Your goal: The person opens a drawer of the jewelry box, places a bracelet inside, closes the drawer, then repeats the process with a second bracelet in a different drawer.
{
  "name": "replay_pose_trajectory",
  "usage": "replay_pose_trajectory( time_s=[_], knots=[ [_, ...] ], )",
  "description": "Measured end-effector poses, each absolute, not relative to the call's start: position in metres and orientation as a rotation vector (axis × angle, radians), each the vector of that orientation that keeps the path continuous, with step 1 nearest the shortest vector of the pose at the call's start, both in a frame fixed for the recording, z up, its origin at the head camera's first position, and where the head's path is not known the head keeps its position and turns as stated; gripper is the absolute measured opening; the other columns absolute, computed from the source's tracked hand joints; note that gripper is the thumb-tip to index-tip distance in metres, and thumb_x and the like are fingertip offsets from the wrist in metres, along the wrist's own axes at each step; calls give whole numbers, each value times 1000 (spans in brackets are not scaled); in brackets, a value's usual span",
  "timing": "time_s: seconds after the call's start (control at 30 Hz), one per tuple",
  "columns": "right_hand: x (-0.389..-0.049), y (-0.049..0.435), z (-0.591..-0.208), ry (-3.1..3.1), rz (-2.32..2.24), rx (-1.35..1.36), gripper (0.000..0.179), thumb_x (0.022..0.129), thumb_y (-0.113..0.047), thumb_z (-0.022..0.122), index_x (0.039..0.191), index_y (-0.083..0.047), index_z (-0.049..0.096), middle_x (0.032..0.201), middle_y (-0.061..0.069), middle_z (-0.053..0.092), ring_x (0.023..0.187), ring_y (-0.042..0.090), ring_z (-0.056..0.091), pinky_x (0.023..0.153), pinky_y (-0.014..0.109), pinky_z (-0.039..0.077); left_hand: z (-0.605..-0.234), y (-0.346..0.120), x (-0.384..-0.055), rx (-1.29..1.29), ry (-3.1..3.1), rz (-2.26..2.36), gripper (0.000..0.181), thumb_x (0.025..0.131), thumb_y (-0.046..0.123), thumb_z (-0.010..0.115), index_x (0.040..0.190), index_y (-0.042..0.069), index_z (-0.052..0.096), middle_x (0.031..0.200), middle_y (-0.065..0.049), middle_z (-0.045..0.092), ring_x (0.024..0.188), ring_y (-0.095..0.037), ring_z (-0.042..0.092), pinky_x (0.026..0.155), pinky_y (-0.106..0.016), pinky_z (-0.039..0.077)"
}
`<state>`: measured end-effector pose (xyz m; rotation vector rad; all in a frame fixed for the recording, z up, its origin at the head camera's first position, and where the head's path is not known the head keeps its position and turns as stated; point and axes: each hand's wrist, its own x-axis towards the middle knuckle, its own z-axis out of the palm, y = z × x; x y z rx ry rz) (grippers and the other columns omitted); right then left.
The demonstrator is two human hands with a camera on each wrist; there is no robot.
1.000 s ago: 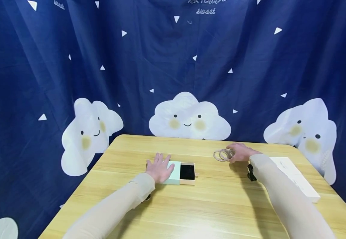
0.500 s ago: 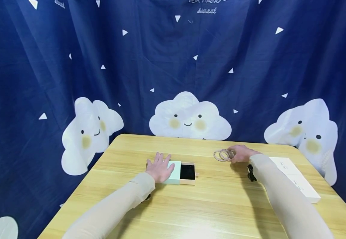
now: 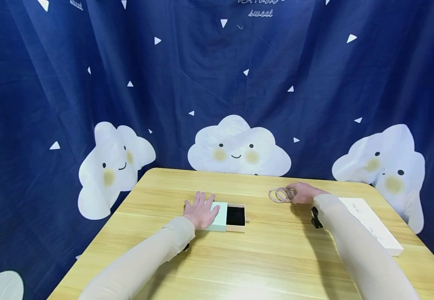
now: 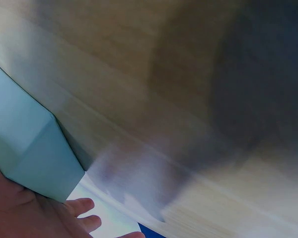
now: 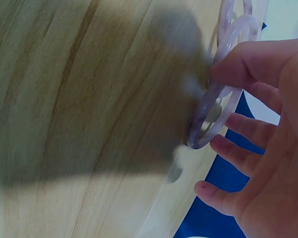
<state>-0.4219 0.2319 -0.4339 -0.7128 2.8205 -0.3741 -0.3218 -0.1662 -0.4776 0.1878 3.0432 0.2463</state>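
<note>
My left hand [image 3: 201, 211] rests with straight, spread fingers on top of a mint-green drawer box [image 3: 222, 216]. The box's drawer [image 3: 235, 216] is pulled out to the right and shows a black lining; a small pull tab sticks out at its right end. In the left wrist view, the palm [image 4: 30, 218] lies against the box's side. My right hand [image 3: 304, 193] pinches a pale, purplish bangle [image 5: 199, 116] between thumb and fingers. Another bangle [image 5: 224, 22] overlaps it on the far side. The hand partly hides the bangles in the head view.
White boxes [image 3: 370, 223] with small print lie along the table's right side, beside my right forearm. The wooden table [image 3: 247, 258] ends at a blue curtain [image 3: 217, 83] printed with clouds.
My right hand has shifted slightly right at the bangles, and its fingers have drawn in somewhat. The left hand and the mint-green box stay in place.
</note>
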Motion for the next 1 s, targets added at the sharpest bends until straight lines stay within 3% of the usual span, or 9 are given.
replay_pose_trajectory(
  time_s=[0.47,0.7,1.0],
  knots=[
    [-427,236,-439,2818,-380,-734,65,71,2,67,136,6,56,126,25,64,108,35,60,92,48,48,-479,-166,-323,189,3045,237,70,103,65,15,162,29,21,168,-15,16,157,-33,6,116,-73,12],
    [-429,236,-441,2825,-373,-737,64,71,4,67,134,4,58,122,23,66,102,32,59,87,44,48,-480,-166,-324,183,3050,256,69,103,64,16,162,29,22,168,-15,17,157,-33,7,116,-73,12],
    [-427,234,-439,2833,-354,-728,63,73,3,69,136,4,57,126,25,64,107,34,59,91,48,49,-479,-167,-323,189,3052,255,70,103,64,15,162,29,22,168,-15,17,157,-33,6,116,-73,12]
  ],
)
